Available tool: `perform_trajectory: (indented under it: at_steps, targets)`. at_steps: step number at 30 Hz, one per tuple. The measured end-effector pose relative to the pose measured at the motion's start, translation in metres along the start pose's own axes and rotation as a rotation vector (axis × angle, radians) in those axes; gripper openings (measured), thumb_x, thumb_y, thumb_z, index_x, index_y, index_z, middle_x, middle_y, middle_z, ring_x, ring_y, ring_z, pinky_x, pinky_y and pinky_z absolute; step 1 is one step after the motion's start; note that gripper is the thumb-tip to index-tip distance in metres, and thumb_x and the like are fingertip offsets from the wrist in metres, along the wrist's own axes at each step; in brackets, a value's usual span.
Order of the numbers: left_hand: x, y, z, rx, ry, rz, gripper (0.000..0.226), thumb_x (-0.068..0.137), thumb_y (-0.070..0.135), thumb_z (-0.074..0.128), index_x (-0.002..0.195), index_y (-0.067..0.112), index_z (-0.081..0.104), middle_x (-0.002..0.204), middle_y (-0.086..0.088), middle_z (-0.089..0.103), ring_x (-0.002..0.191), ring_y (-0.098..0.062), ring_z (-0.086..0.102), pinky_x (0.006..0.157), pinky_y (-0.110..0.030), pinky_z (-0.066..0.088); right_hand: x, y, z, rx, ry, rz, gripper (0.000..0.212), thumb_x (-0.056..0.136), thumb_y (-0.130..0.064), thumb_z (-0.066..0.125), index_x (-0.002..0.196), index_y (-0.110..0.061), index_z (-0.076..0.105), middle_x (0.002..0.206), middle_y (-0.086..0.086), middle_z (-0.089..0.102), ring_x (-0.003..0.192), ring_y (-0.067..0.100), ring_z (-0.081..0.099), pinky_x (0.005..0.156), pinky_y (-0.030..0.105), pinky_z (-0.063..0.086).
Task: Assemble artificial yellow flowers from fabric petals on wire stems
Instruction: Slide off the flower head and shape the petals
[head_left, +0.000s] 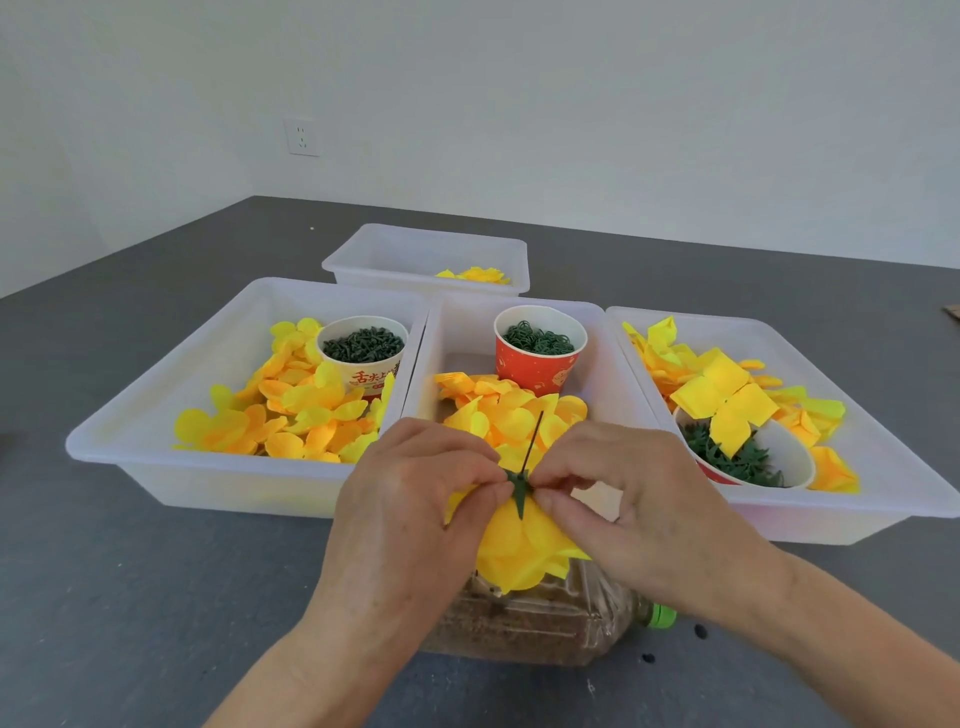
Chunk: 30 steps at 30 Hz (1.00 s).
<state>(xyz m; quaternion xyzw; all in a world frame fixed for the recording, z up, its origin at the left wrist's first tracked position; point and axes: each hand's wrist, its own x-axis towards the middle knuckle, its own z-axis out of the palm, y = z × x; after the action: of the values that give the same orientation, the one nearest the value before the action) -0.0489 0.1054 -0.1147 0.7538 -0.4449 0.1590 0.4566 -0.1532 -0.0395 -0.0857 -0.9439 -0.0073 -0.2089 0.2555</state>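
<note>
A yellow fabric flower (511, 545) hangs head down between my hands, its thin dark wire stem (532, 441) pointing up. A green star-shaped calyx (519, 486) sits on the stem against the petals. My left hand (415, 499) pinches the calyx from the left, and my right hand (634, 499) pinches it from the right, fingers curled. The flower is held above a clear plastic bottle (535, 618) lying on its side on the grey table (156, 597).
Three white trays stand behind my hands: the left tray (130, 415) with yellow petals and a cup of green pieces (363, 345), the middle tray (447, 332) with petals and a red cup of green rings (540, 343), the right tray (883, 457) with square petals and a tipped cup of calyxes (743, 457). A smaller tray (426, 254) stands farther back.
</note>
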Motion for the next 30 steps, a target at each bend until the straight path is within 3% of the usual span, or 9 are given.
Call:
perform_trajectory:
  at_steps: [4, 7, 9, 14, 17, 21, 24, 26, 30]
  targets:
    - [-0.001, 0.001, 0.000, -0.130, -0.021, -0.186, 0.016, 0.070, 0.017, 0.079, 0.068, 0.032, 0.072, 0.080, 0.024, 0.066, 0.091, 0.005, 0.054, 0.074, -0.010, 0.042, 0.005, 0.001, 0.006, 0.199, 0.071, 0.170, 0.005, 0.079, -0.015, 0.074, 0.080, -0.020, 0.073, 0.074, -0.006, 0.066, 0.072, 0.005, 0.058, 0.065, 0.020, 0.046]
    - [0.000, 0.004, 0.000, -0.201, -0.043, -0.304, 0.020, 0.069, 0.021, 0.077, 0.068, 0.039, 0.069, 0.088, 0.029, 0.063, 0.089, 0.005, 0.054, 0.072, -0.014, 0.041, 0.010, -0.003, 0.007, 0.328, 0.074, 0.256, 0.009, 0.075, -0.011, 0.076, 0.072, -0.020, 0.074, 0.071, -0.001, 0.067, 0.063, 0.004, 0.056, 0.063, 0.027, 0.048]
    - [0.001, 0.005, -0.001, -0.212, -0.065, -0.303, 0.023, 0.071, 0.017, 0.077, 0.068, 0.038, 0.069, 0.088, 0.028, 0.064, 0.089, 0.003, 0.055, 0.073, -0.016, 0.043, 0.013, -0.003, 0.007, 0.359, 0.056, 0.279, 0.009, 0.073, -0.011, 0.078, 0.069, -0.019, 0.074, 0.069, -0.001, 0.069, 0.064, 0.009, 0.060, 0.063, 0.030, 0.050]
    - [0.003, 0.006, -0.002, -0.205, -0.129, -0.372, 0.025, 0.071, 0.018, 0.078, 0.063, 0.039, 0.068, 0.081, 0.015, 0.068, 0.083, 0.006, 0.057, 0.067, -0.005, 0.041, 0.018, -0.003, 0.004, 0.334, -0.011, 0.315, 0.010, 0.073, -0.011, 0.078, 0.068, -0.018, 0.073, 0.069, 0.000, 0.070, 0.068, 0.015, 0.063, 0.065, 0.031, 0.053]
    - [0.005, 0.006, -0.002, -0.177, -0.146, -0.340, 0.028, 0.071, 0.016, 0.078, 0.062, 0.040, 0.067, 0.079, 0.017, 0.067, 0.085, 0.006, 0.056, 0.069, -0.007, 0.042, 0.021, -0.003, 0.002, 0.364, -0.048, 0.336, 0.009, 0.073, -0.008, 0.078, 0.068, -0.014, 0.073, 0.069, 0.005, 0.070, 0.068, 0.020, 0.063, 0.065, 0.034, 0.052]
    - [0.006, 0.006, -0.002, -0.154, -0.152, -0.324, 0.024, 0.071, 0.014, 0.079, 0.063, 0.034, 0.068, 0.078, 0.020, 0.066, 0.088, 0.006, 0.055, 0.071, -0.007, 0.041, 0.024, -0.005, 0.002, 0.382, -0.083, 0.357, 0.009, 0.072, -0.005, 0.077, 0.068, -0.010, 0.072, 0.070, 0.009, 0.070, 0.065, 0.014, 0.059, 0.063, 0.034, 0.052]
    - [0.005, 0.005, 0.000, -0.195, -0.124, -0.364, 0.018, 0.069, 0.015, 0.080, 0.062, 0.030, 0.071, 0.080, 0.023, 0.066, 0.088, 0.007, 0.055, 0.070, -0.006, 0.039, 0.022, -0.005, -0.001, 0.456, -0.105, 0.417, 0.013, 0.071, -0.001, 0.077, 0.071, -0.014, 0.073, 0.069, -0.001, 0.070, 0.066, 0.006, 0.061, 0.067, 0.024, 0.052]
    - [0.003, 0.005, 0.001, -0.257, -0.076, -0.429, 0.017, 0.066, 0.016, 0.081, 0.060, 0.029, 0.071, 0.084, 0.025, 0.065, 0.087, 0.008, 0.056, 0.067, -0.010, 0.039, 0.020, -0.003, -0.004, 0.527, -0.134, 0.468, 0.019, 0.072, 0.003, 0.074, 0.074, -0.015, 0.073, 0.070, -0.005, 0.071, 0.068, 0.004, 0.063, 0.069, 0.019, 0.053]
    - [-0.001, 0.008, 0.002, -0.372, -0.017, -0.533, 0.020, 0.065, 0.018, 0.081, 0.062, 0.035, 0.072, 0.085, 0.020, 0.066, 0.086, 0.006, 0.057, 0.069, -0.025, 0.045, 0.019, -0.006, -0.005, 0.581, -0.115, 0.557, 0.016, 0.074, -0.002, 0.074, 0.073, -0.017, 0.074, 0.083, 0.010, 0.073, 0.077, 0.013, 0.064, 0.079, 0.029, 0.055]
